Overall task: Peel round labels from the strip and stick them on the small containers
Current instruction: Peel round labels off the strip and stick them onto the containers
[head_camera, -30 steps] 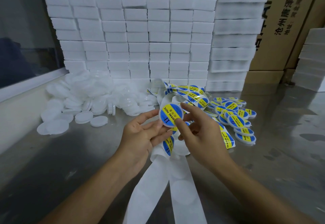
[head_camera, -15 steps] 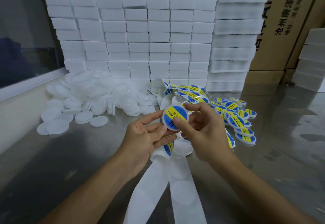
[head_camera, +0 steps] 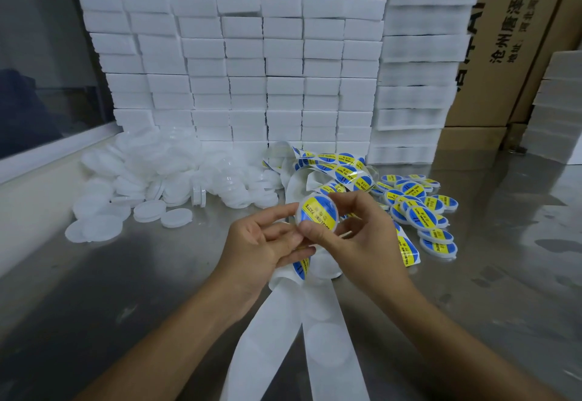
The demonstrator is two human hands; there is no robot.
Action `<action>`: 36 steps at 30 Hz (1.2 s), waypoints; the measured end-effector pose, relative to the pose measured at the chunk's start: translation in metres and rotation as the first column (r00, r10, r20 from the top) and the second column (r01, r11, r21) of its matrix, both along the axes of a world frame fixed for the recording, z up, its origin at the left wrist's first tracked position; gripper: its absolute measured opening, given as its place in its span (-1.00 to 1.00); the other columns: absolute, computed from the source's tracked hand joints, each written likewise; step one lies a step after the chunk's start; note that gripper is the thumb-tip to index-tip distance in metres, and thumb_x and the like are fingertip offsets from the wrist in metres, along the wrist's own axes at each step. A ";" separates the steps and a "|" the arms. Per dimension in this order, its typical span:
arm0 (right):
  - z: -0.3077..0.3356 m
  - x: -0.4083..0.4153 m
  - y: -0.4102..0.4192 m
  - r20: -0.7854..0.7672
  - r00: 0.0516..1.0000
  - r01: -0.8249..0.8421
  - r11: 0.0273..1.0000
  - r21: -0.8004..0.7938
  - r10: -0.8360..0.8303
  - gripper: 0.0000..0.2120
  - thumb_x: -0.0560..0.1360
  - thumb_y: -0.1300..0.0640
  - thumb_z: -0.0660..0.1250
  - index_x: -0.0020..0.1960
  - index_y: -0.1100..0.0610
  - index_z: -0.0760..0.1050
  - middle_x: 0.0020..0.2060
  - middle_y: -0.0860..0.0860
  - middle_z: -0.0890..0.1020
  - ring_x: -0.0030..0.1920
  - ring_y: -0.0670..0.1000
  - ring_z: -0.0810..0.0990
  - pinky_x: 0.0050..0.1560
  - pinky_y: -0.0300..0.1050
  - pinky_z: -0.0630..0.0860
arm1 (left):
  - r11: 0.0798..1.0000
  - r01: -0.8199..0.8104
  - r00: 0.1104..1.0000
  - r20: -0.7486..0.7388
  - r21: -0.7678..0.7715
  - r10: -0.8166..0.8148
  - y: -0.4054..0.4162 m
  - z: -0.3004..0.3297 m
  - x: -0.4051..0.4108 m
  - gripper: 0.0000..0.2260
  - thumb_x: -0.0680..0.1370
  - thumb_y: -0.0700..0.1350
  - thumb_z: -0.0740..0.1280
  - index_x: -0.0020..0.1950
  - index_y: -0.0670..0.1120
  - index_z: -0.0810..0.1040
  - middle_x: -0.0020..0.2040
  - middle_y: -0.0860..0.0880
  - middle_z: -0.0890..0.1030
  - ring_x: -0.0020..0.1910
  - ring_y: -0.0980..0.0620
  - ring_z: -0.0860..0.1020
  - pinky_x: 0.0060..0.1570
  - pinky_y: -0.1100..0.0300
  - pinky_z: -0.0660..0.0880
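Note:
Both hands hold one small round white container [head_camera: 318, 214] above the steel table; a blue and yellow round label covers its top. My left hand [head_camera: 261, 243] grips it from the left and below. My right hand [head_camera: 356, 233] pinches it from the right, thumb on its lower edge. The label strip [head_camera: 340, 170] curls behind my hands with several labels on it, and its bare white backing [head_camera: 330, 347] trails toward me. Labelled containers [head_camera: 419, 211] lie in a heap on the right. Plain white containers [head_camera: 163, 180] are piled on the left.
A wall of stacked white foam blocks [head_camera: 245, 69] stands at the back of the steel table [head_camera: 110, 290]. Brown cardboard cartons [head_camera: 510, 38] rise behind and to the right. A window ledge [head_camera: 47, 154] borders the left side.
The container has been turned in my hands, so its label now faces more to the right. My right thumb has moved down onto its lower edge.

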State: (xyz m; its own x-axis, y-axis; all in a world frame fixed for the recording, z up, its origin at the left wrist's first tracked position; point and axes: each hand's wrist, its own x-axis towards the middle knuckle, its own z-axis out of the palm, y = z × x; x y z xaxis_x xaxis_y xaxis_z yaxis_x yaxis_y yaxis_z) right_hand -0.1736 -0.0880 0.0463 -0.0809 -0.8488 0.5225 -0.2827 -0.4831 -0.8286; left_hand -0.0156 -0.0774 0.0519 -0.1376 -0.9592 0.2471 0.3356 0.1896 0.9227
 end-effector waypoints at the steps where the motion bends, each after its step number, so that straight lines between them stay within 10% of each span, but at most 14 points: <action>1: 0.000 -0.001 -0.001 0.009 1.000 0.003 1.000 0.009 -0.003 -0.44 0.14 -0.23 0.54 0.03 0.02 0.54 -0.16 -0.11 0.66 -0.31 -0.15 0.57 -0.29 -0.31 0.49 | 1.000 -0.005 1.000 0.025 -0.022 0.006 0.001 0.000 -0.001 -0.71 0.41 -0.31 0.38 0.08 -0.07 0.62 -0.10 -0.18 0.71 -0.10 -0.11 0.70 -0.19 0.20 0.61; 7: 0.002 -0.004 -0.004 0.126 0.991 -0.036 0.999 -0.019 0.038 -0.69 0.34 -0.03 0.49 -0.12 0.16 0.49 -0.27 0.18 0.66 -0.23 0.22 0.66 -0.23 0.17 0.63 | 0.994 -0.006 0.993 0.115 -0.107 0.019 0.005 0.004 -0.002 -0.68 0.51 -0.41 0.30 0.07 -0.03 0.63 -0.14 -0.11 0.72 -0.13 -0.07 0.71 -0.19 0.25 0.61; 14: 0.002 -0.004 -0.003 0.097 0.995 -0.036 0.999 -0.025 0.038 -0.93 0.53 0.15 0.39 -0.13 0.08 0.55 -0.25 0.05 0.68 -0.25 0.14 0.68 -0.25 0.11 0.65 | 0.990 -0.021 0.994 0.107 -0.139 0.036 0.006 0.006 -0.006 -0.69 0.50 -0.42 0.32 0.06 -0.05 0.63 -0.22 -0.16 0.69 -0.16 -0.10 0.70 -0.18 0.22 0.61; 20: 0.002 -0.003 -0.001 0.065 0.995 0.079 0.997 0.017 -0.080 -0.50 0.16 -0.33 0.54 -0.24 0.02 0.45 -0.36 -0.04 0.62 -0.44 -0.05 0.51 -0.40 -0.16 0.48 | 0.973 -0.024 0.974 0.216 -0.231 0.075 0.005 0.004 -0.007 -0.58 0.51 -0.48 0.28 0.02 0.05 0.65 -0.31 -0.11 0.54 -0.19 -0.03 0.68 -0.15 0.19 0.62; 23: 0.002 -0.003 0.000 0.077 0.995 0.059 0.998 0.015 -0.060 -0.40 0.20 -0.35 0.50 -0.27 0.15 0.38 -0.39 0.14 0.61 -0.40 0.19 0.57 -0.42 0.05 0.54 | 0.965 0.016 0.957 0.283 -0.261 0.061 0.005 0.004 -0.004 -0.53 0.52 -0.49 0.25 0.10 0.08 0.62 -0.31 0.00 0.53 -0.15 0.06 0.66 -0.11 0.15 0.63; 36: 0.000 -0.003 -0.004 0.138 0.979 -0.153 0.988 0.001 0.151 -0.86 0.48 0.32 0.41 -0.06 0.18 0.47 -0.30 0.16 0.68 -0.36 0.08 0.68 -0.27 -0.10 0.61 | 0.989 -0.095 0.983 0.146 -0.112 0.111 0.000 0.009 0.001 -0.62 0.51 -0.50 0.23 0.03 -0.08 0.66 -0.20 -0.07 0.68 -0.09 -0.14 0.69 -0.13 0.12 0.64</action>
State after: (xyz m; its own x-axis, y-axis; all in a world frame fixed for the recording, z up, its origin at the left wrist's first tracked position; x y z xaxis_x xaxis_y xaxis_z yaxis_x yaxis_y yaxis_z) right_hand -0.1767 -0.0915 0.0458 -0.0204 -0.8626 0.5055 -0.0902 -0.5019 -0.8602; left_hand -0.0148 -0.0772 0.0605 -0.0826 -0.9402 0.3306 0.1671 0.3139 0.9346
